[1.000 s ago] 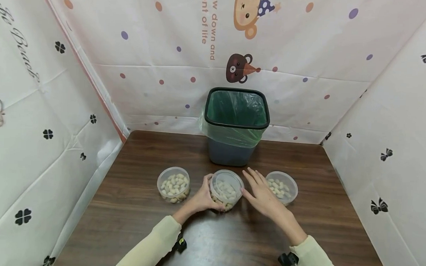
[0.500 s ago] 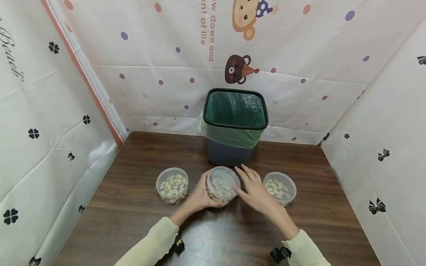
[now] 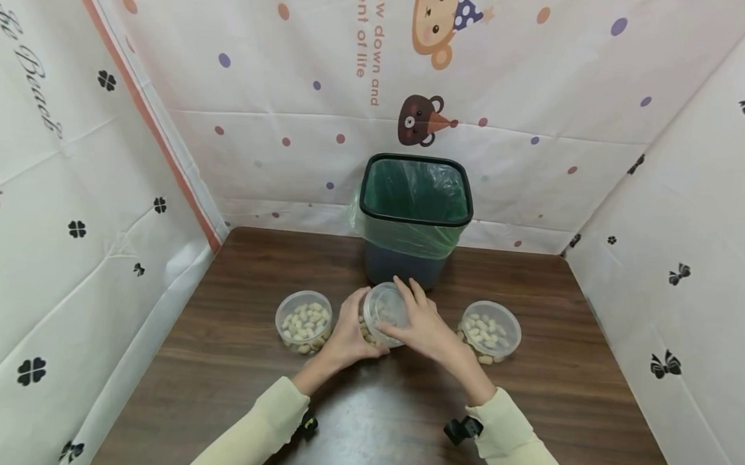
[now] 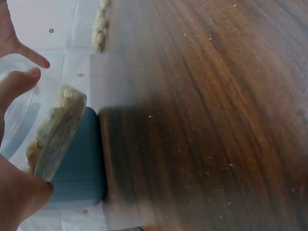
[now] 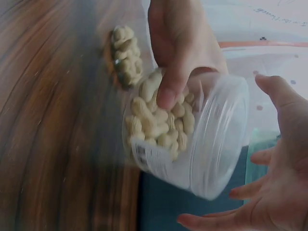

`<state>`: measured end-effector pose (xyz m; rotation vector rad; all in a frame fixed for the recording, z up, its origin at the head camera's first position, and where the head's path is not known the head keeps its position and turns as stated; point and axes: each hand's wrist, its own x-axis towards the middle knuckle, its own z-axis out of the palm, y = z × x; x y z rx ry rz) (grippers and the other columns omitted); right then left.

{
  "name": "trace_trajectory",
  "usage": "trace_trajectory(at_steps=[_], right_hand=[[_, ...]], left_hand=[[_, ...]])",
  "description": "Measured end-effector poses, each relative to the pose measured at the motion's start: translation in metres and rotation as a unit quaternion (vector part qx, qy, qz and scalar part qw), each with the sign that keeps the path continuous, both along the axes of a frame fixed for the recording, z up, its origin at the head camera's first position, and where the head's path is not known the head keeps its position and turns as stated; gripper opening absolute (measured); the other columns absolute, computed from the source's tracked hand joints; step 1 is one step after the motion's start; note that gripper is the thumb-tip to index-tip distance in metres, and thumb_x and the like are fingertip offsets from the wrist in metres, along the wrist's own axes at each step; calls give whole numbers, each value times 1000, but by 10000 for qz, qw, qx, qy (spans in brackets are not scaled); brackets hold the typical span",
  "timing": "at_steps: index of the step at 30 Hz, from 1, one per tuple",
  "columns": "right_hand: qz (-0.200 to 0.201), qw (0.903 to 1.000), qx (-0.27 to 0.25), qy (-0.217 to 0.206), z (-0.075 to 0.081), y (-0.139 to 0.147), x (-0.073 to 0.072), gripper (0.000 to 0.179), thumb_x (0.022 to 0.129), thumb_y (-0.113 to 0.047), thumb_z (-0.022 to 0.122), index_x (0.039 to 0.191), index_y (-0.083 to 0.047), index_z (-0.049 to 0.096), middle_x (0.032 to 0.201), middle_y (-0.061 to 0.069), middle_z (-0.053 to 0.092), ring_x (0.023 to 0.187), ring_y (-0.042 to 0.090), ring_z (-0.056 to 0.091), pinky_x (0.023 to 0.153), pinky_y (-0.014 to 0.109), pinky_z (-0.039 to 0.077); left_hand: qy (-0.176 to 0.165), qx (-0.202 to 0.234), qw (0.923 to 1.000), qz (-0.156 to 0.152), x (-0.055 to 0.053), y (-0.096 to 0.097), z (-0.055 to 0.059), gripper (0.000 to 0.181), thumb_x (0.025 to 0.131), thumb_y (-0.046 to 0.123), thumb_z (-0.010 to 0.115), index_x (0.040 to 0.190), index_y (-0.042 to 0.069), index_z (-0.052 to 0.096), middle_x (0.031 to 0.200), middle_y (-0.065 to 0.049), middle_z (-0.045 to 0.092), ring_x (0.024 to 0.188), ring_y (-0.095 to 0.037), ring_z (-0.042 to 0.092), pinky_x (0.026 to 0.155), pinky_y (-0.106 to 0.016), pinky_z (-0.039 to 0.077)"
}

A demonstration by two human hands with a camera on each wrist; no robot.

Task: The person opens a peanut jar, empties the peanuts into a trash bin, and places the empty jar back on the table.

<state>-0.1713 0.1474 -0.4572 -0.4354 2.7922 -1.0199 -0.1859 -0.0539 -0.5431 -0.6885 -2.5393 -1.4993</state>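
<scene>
A clear plastic jar of unshelled peanuts (image 5: 163, 122), with its see-through lid (image 3: 385, 301) on and a printed label, is held tilted over the table by my left hand (image 3: 347, 338). Its thumb and fingers grip the jar's side. My right hand (image 3: 427, 330) is spread at the lid, fingers extended and overlapping it in the head view. In the right wrist view those fingers stand a little apart from the lid. To the left is a second peanut jar (image 3: 304, 318), and on the right a third one (image 3: 490, 329).
Behind the held jar stands a dark bin (image 3: 402, 264) with a black rim and green liner. Brown wooden table (image 3: 189, 376) lies underneath, with small crumbs in the left wrist view. Patterned white sheets (image 3: 279, 85) hang around the back and sides.
The held jar has moved slightly up and left and tips more. My right hand has moved left from beside the jar to over its lid, uncovering more of the right-hand jar.
</scene>
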Motion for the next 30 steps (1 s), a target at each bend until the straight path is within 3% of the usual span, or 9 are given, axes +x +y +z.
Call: trace_trajectory(at_steps=[3,7,13,17,23,30], right_hand=[[-36,9999,-139,-13,-1,-8,-2,103,87,-57,74,164,-22,16,166,25,10,140,64,24,102,73,38],[-49,9998,-138,166,0,-16,-4,106,84,-53,79,164,-20,18,163,28,15,135,64,30,100,71,41],[-18,9992,-191,364,2,-18,-5,104,82,-48,82,162,-20,23,156,26,25,129,59,39,96,67,46],[162,9978,-352,531,1,-18,-6,103,79,-46,85,160,-21,26,154,23,27,127,54,42,95,64,48],[312,9945,-520,856,1,-17,-6,103,76,-42,87,158,-20,29,153,22,26,126,51,45,95,62,49],[367,9918,-712,999,3,-17,-5,108,72,-42,90,159,-19,30,156,22,25,131,47,42,99,61,47]], left_hand=[[244,-56,9997,79,2,1,3,121,60,21,99,156,6,27,159,-14,30,144,-39,28,110,-60,38],[862,-184,9959,188,3,4,4,120,60,22,99,154,2,28,158,-18,31,143,-41,30,108,-62,38],[1667,-378,9849,292,1,4,7,120,58,25,99,152,-1,30,156,-22,34,142,-43,31,109,-63,36],[2093,-751,9744,321,-1,-2,12,119,61,31,98,153,1,29,158,-20,34,146,-42,31,108,-60,41],[2506,-1187,9603,304,-3,-8,23,113,64,25,95,153,0,30,156,-19,39,143,-40,37,101,-54,50],[2848,-1246,9493,477,-5,-9,33,116,50,15,97,150,1,38,152,-16,45,139,-39,41,101,-49,51]])
